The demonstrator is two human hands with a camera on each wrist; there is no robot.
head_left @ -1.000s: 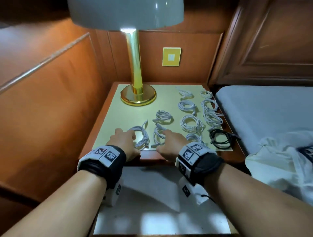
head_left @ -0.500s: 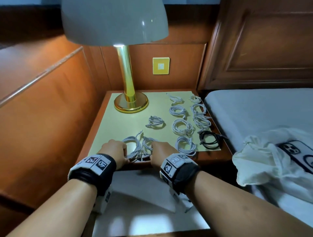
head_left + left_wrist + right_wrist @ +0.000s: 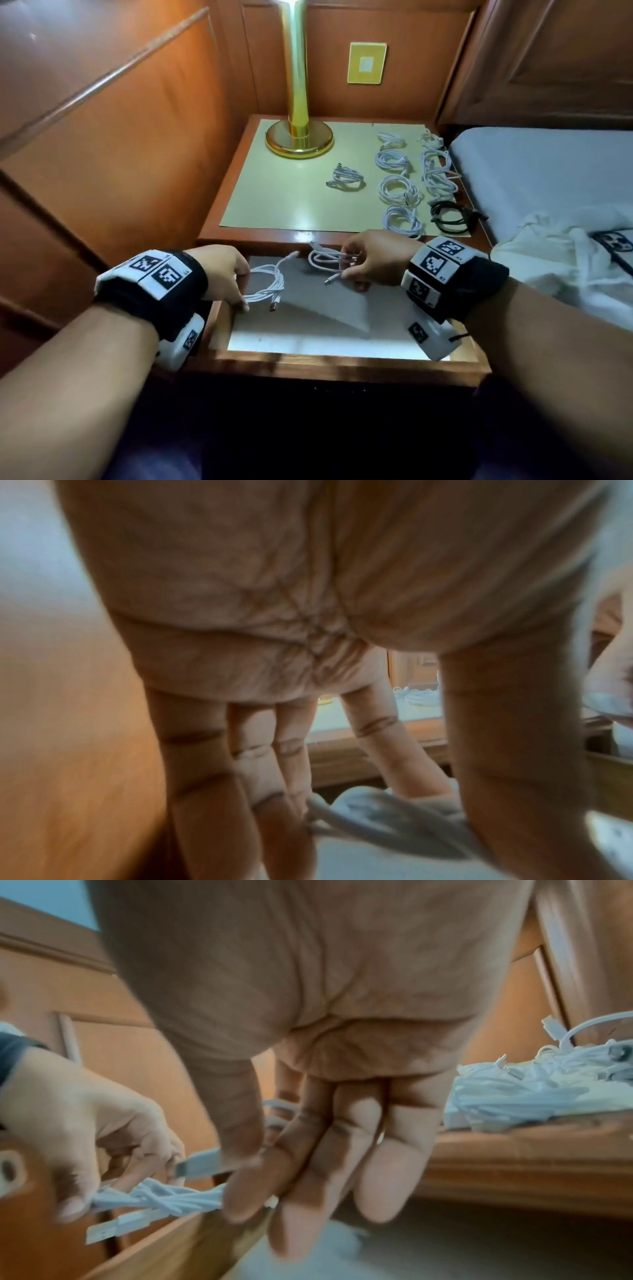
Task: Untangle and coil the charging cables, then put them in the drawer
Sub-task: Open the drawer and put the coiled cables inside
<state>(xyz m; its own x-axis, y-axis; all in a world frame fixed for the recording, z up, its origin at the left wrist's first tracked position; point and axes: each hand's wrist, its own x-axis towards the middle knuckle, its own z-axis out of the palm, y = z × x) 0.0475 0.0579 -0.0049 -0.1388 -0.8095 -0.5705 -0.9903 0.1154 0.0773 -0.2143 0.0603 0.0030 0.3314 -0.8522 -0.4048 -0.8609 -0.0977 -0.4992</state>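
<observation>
The drawer [image 3: 308, 364] of the nightstand stands pulled out, with a pale lining inside. Above its left side my left hand [image 3: 244, 295] pinches a coiled white cable [image 3: 270, 288] between thumb and fingers; in the left wrist view the cable [image 3: 383, 823] runs between them. Above the drawer's back edge my right hand [image 3: 346, 270] pinches a second white coil [image 3: 325, 259], its plug [image 3: 200, 1164] sticking out past the thumb. In the right wrist view the left hand's coil [image 3: 154, 1199] shows at lower left. Several more white coils [image 3: 399, 190] and one black coil [image 3: 450, 216] lie on the nightstand top.
A brass lamp base [image 3: 299, 140] stands at the back left of the nightstand top [image 3: 274, 198]. Wooden wall panels close in on the left. A bed [image 3: 534, 171] with a white cloth [image 3: 561, 253] and a phone lies to the right.
Both hands have lifted a white coil each off the front of the nightstand top and carried them toward me, over the open drawer. The head view has tilted down.
</observation>
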